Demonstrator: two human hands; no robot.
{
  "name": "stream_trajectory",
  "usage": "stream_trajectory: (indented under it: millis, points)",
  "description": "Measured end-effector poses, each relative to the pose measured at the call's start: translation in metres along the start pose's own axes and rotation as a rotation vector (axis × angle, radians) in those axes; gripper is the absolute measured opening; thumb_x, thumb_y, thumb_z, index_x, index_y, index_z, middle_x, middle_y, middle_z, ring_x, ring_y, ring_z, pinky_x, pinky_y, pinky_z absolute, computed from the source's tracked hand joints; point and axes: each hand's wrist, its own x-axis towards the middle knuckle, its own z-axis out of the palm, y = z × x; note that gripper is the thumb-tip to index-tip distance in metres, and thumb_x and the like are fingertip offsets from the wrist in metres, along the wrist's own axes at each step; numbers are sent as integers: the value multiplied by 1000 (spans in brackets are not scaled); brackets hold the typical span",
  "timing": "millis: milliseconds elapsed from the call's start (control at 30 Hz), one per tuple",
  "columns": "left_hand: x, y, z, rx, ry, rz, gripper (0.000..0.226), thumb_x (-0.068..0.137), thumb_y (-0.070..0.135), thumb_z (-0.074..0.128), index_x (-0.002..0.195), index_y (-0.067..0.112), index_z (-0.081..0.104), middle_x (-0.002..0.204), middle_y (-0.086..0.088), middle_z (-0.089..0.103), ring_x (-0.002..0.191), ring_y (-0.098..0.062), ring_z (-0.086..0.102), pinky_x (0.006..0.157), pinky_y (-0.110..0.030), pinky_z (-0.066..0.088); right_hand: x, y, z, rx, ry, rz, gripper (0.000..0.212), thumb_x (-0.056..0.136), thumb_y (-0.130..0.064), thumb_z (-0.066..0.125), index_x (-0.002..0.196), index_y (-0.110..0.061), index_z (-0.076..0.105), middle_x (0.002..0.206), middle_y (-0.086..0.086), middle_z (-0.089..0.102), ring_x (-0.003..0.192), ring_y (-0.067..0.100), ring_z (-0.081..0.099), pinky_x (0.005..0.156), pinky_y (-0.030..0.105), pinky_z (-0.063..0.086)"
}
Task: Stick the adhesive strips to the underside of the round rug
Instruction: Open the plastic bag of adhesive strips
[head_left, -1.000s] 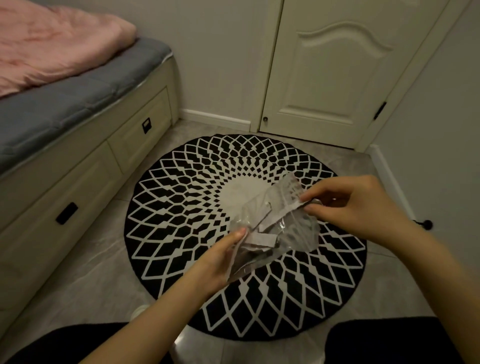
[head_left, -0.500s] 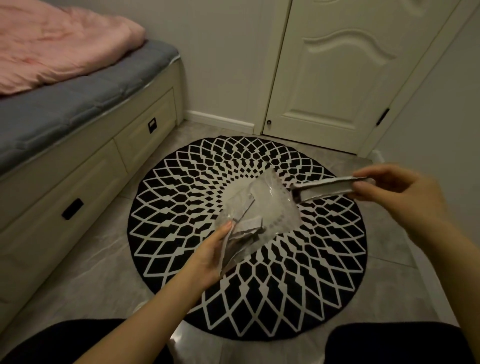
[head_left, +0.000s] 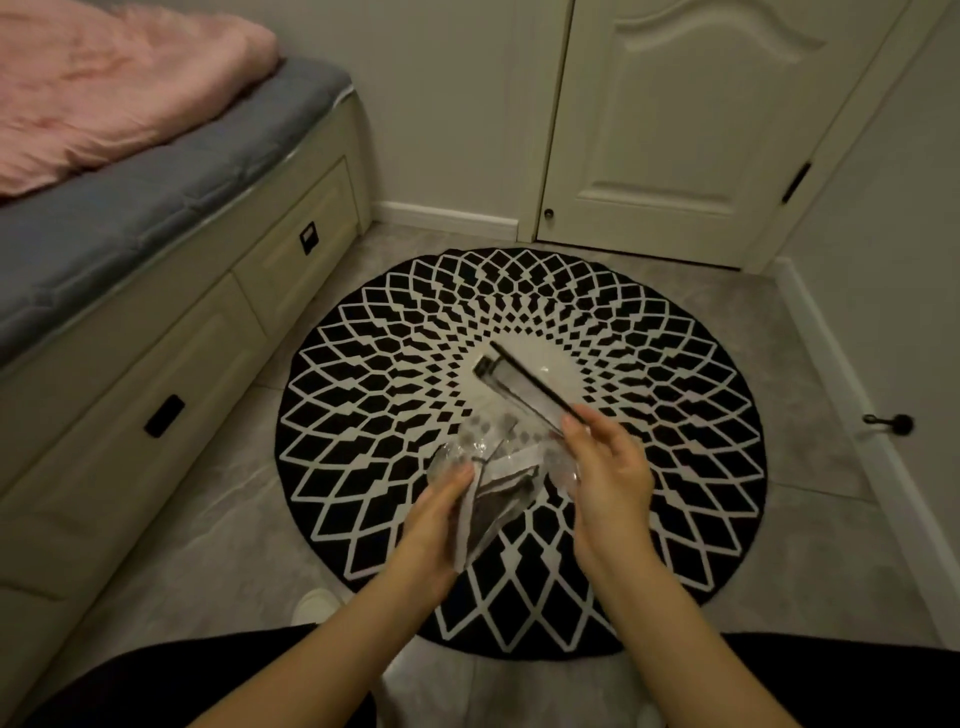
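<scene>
The round rug (head_left: 675, 415), black with a white diamond pattern, lies flat on the grey floor, patterned side up. My left hand (head_left: 434, 514) grips a clear plastic bag (head_left: 488, 478) with more strips inside, held above the rug's near half. My right hand (head_left: 608, 467) pinches one end of a long adhesive strip (head_left: 519, 384), white with a black edge, which points up and to the left over the rug's pale centre. The strip is outside the bag.
A bed (head_left: 130, 234) with drawers and a pink blanket (head_left: 104, 88) runs along the left. A closed cream door (head_left: 691, 119) stands behind the rug. A black door stopper (head_left: 898, 423) sticks out of the right wall. My dark-clothed knees (head_left: 171, 680) fill the bottom corners.
My right hand pulled one strip out of the bag, swung it out to the right, then brought it back toward the middle, now pointing up and left. The left hand and bag dropped slightly.
</scene>
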Motion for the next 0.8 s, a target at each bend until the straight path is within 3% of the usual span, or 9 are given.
stream_trajectory:
  millis: [133, 200, 267, 333, 400, 467, 533, 700, 800]
  points:
    - [0, -10, -1, 53, -28, -60, 45, 82, 35, 65, 125, 21, 58, 119, -12, 66, 109, -31, 63, 90, -44, 50, 4, 19, 8, -272, 89, -266, 23, 84, -8, 66, 84, -31, 66, 92, -10, 67, 89, 3, 64, 77, 16, 53]
    - [0, -11, -5, 150, -60, -134, 56, 75, 37, 74, 126, 22, 56, 121, -10, 65, 113, -31, 61, 98, -47, 45, 10, 20, 7, -326, 68, -322, 25, 84, -7, 66, 83, -32, 65, 91, -11, 66, 87, 0, 63, 72, 10, 51]
    - [2, -6, -9, 345, 11, -163, 83, 61, 38, 84, 135, 26, 47, 130, -7, 58, 120, -28, 54, 105, -50, 37, 17, 21, 3, -366, -17, -359, 25, 83, -6, 67, 83, -31, 67, 90, -11, 67, 83, -2, 63, 70, 9, 50]
    - [6, 4, -13, 644, 185, -90, 97, 64, 23, 84, 144, 28, 30, 147, -5, 38, 132, -27, 39, 108, -49, 35, 22, 23, -1, -396, -147, -356, 23, 81, -3, 69, 83, -26, 69, 86, -10, 69, 80, -2, 64, 71, 11, 50]
    - [9, 14, -13, 912, 245, 80, 87, 73, 12, 76, 144, 27, 28, 151, -1, 27, 137, -22, 31, 110, -43, 35, 26, 27, -7, -434, -238, -303, 25, 79, -1, 70, 80, -26, 71, 80, -12, 71, 78, 0, 65, 69, 11, 51]
    - [11, 23, -9, 848, 145, 115, 55, 82, 12, 67, 132, 22, 45, 142, -3, 42, 127, -19, 43, 107, -39, 38, 29, 32, -12, -448, -292, -217, 25, 79, 0, 70, 81, -25, 71, 83, -9, 71, 80, 4, 66, 67, 13, 51]
    - [13, 27, -4, 690, 106, 15, 31, 87, 12, 62, 117, 16, 56, 126, -9, 57, 115, -22, 55, 102, -40, 43, 31, 37, -16, -450, -327, -154, 24, 79, 0, 69, 82, -24, 71, 89, -4, 70, 84, 9, 67, 69, 15, 52]
    - [22, 19, -6, 724, 221, -53, 11, 89, 24, 61, 92, 14, 64, 97, -8, 70, 93, -22, 68, 90, -40, 54, 33, 42, -22, -487, -334, -91, 23, 79, -1, 70, 82, -24, 70, 90, -4, 70, 82, 9, 68, 70, 22, 56]
    - [15, 9, -14, 729, 154, -23, 10, 91, 23, 58, 98, 18, 63, 97, -3, 68, 84, -13, 68, 67, -25, 54, 36, 42, -29, -515, -286, -89, 20, 79, -5, 71, 85, -24, 70, 91, -5, 70, 79, 9, 68, 68, 20, 56]
